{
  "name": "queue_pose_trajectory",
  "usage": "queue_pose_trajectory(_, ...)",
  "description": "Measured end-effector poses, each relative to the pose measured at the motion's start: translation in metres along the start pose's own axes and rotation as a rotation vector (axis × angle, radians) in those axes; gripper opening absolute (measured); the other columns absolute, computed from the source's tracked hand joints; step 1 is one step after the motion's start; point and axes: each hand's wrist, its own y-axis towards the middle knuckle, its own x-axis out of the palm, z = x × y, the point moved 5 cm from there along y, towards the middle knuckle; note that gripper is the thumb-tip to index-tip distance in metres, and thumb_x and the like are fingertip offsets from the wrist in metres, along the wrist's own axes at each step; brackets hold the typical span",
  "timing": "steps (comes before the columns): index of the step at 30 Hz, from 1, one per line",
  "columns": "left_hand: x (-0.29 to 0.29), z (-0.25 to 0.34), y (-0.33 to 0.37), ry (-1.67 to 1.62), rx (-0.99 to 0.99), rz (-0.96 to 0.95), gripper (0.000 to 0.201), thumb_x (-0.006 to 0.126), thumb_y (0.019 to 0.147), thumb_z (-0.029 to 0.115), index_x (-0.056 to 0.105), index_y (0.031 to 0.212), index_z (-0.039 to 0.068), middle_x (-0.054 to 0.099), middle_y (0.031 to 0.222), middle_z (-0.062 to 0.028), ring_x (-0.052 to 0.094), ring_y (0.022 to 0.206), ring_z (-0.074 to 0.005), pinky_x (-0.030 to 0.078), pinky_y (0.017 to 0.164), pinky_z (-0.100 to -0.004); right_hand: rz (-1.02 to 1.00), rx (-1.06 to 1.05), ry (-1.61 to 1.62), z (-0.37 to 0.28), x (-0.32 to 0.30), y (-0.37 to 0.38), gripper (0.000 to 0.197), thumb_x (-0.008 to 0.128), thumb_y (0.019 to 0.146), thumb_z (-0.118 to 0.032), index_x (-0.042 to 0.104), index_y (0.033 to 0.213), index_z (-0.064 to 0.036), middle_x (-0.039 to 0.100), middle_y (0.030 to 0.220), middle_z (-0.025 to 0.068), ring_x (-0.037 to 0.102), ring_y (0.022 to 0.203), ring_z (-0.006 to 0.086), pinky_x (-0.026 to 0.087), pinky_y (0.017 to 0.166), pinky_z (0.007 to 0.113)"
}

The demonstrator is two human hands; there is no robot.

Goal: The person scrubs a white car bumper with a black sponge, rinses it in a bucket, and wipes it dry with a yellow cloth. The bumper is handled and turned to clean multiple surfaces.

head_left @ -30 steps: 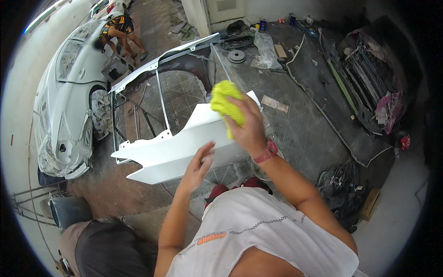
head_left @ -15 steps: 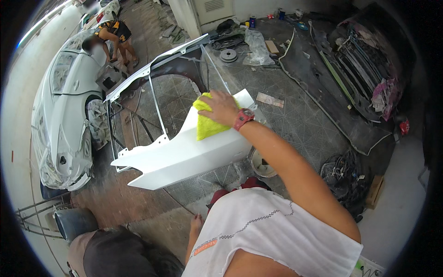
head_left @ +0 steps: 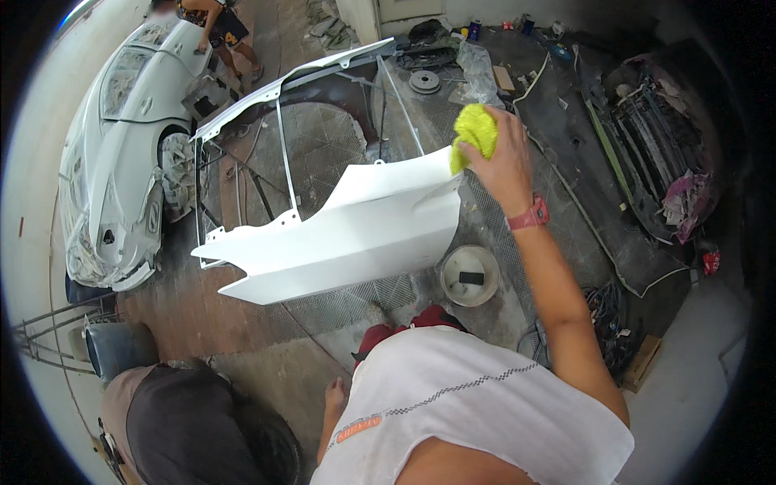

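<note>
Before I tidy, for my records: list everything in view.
Curved car panels: two, white, centre
Thin stand: one, white and dark, supporting panels
Fluffy cloth: one, yellow-green, near panel's right corner
Round bucket: one, whitish, right of centre
Rectangular block: one, black, inside bucket
Masked car: one, white, left
Flat disc: one, grey, upper centre
Round tub: one, blue-grey, lower left
Floor clutter: uncounted, mixed colours, right side
Another person: one, dark shorts, beside car
Wristwatch: one, red, right wrist
Right hand: one, bare, holding cloth
Left hand: one, bare, lower centre
</note>
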Motion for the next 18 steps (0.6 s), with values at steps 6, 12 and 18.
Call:
queue_pose_trajectory(6,-0.001,0.029,0.011,0.155,0.093,-0.041,0.048,0.069,0.108,0.036,0.064,0.140,0.001,0.068,0.092,-0.0026,0.060,0.070,-0.0114,0.049,0.059,-0.0289,-0.222,-0.184,-0.124,-0.056,0.086,-0.053,0.081,0.069,0.099,-0.053,0.041,0.168,-0.0204,0.036,0.172,0.0195,0.026,0.160,0.0491,0.021,0.129,0.066)
queue_pose_trajectory(12,-0.022,0.052,0.013,0.166,0.162,0.049,0.047,0.071,0.106,0.039,0.068,0.134,0.001,0.071,0.096,-0.0033,0.062,0.072,-0.0112,0.050,0.062,-0.0293,-0.165,-0.192,0.037,-0.113,0.165,-0.072,0.078,0.067,0.101,-0.040,0.038,0.166,-0.0063,0.031,0.175,0.0179,0.019,0.164,0.0443,0.011,0.130,0.070)
queue_pose_trajectory(18,-0.032,0.039,0.013,0.353,0.108,0.030,0.048,0.071,0.107,0.039,0.068,0.134,0.000,0.071,0.097,-0.0018,0.062,0.076,-0.0110,0.052,0.068,-0.0283,-0.414,-0.495,-0.002,-0.218,0.220,-0.100,0.070,0.062,0.101,-0.033,0.045,0.163,-0.0071,0.035,0.174,0.0149,0.021,0.165,0.0392,0.012,0.133,0.064)
